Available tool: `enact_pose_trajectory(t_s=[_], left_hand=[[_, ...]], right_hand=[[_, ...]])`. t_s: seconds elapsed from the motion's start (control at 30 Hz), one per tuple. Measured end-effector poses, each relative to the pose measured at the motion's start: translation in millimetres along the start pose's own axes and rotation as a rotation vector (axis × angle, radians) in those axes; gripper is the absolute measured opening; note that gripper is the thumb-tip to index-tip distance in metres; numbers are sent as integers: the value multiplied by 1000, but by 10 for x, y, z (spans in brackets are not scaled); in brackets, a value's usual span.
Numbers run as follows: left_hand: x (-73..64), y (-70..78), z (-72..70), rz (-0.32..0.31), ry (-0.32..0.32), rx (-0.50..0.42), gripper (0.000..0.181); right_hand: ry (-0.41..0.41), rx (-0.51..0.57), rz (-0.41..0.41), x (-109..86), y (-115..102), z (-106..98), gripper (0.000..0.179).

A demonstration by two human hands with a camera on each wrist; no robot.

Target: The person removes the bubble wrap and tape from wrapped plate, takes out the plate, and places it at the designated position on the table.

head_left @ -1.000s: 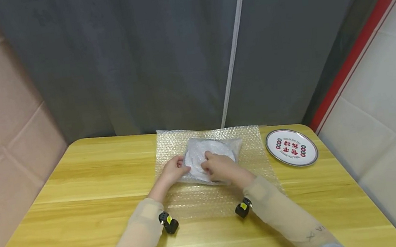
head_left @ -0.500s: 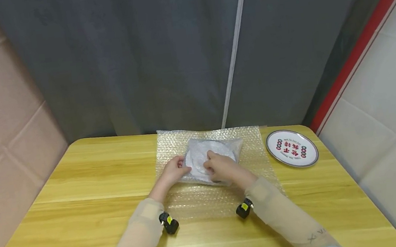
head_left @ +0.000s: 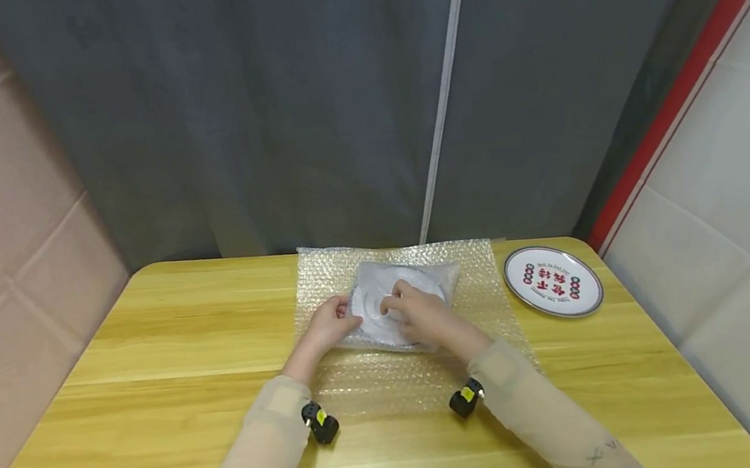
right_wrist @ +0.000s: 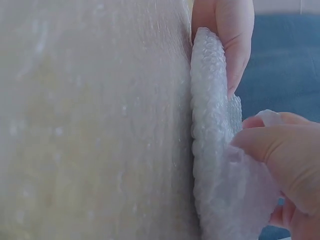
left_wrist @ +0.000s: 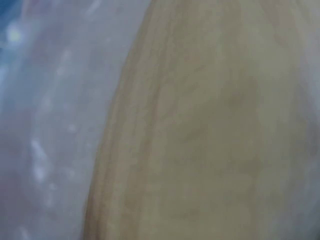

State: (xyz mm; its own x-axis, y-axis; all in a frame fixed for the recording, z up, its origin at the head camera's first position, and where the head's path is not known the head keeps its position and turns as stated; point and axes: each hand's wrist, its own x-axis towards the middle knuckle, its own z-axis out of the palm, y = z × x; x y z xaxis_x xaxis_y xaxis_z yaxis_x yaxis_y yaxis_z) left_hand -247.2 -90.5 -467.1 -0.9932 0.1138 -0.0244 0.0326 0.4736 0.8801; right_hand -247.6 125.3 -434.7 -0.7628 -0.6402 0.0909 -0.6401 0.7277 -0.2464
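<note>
A round plate wrapped in bubble wrap [head_left: 374, 296] lies on a larger flat sheet of bubble wrap [head_left: 380, 383] in the head view. A dark rim shows faintly through the wrapping. My left hand [head_left: 326, 321] grips the bundle's left edge, its thumb on the near side. My right hand [head_left: 421, 316] is over the right front part of the bundle. In the right wrist view, its thumb and finger pinch a thin, loose flap of the wrapping [right_wrist: 247, 185], standing up from the thick bubbly edge. The left wrist view is blurred and shows no hand.
A white plate [head_left: 552, 280] with red characters and a dark rim lies at the table's right side. The wooden table [head_left: 170, 356] extends left and toward me. A grey curtain [head_left: 247, 124] hangs behind it. Small black devices [head_left: 464, 402] sit at both wrists.
My right hand has shifted slightly to the right over the bundle, and its fingers have changed position. My left hand and the bundle stay nearly where they were.
</note>
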Motion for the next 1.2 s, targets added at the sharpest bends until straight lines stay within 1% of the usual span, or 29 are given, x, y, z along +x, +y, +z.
enact_pose_trajectory(t_s=[0.1,0.2,0.3,0.4,0.53,0.7,0.83,0.93,1.03,1.2], left_hand=[[0,1,-2,-5,-2,1,42],[-2,3,-4,-7,-4,0,42],[-6,4,-3,0,-3,-2,41],[-2,1,-1,5,0,-7,42],[1,1,0,8,1,-5,42],[-5,8,0,14,-2,-1,45],[-8,9,-1,22,-1,4,45],[-7,5,-3,26,-1,8,44],[-8,3,-1,22,0,4,44],[-8,-4,6,11,1,0,45]], right_hand=[[45,20,-5,-20,13,2,51],[89,23,-8,-42,15,-12,60],[128,22,-4,-56,15,-23,64],[151,49,38,-64,24,-23,66],[184,82,99,-84,39,-36,64],[223,86,123,-99,64,-55,53],[277,115,156,-98,92,-62,48],[327,135,186,-95,125,-61,47],[357,162,218,-102,156,-65,49],[363,201,258,-130,191,-78,50]])
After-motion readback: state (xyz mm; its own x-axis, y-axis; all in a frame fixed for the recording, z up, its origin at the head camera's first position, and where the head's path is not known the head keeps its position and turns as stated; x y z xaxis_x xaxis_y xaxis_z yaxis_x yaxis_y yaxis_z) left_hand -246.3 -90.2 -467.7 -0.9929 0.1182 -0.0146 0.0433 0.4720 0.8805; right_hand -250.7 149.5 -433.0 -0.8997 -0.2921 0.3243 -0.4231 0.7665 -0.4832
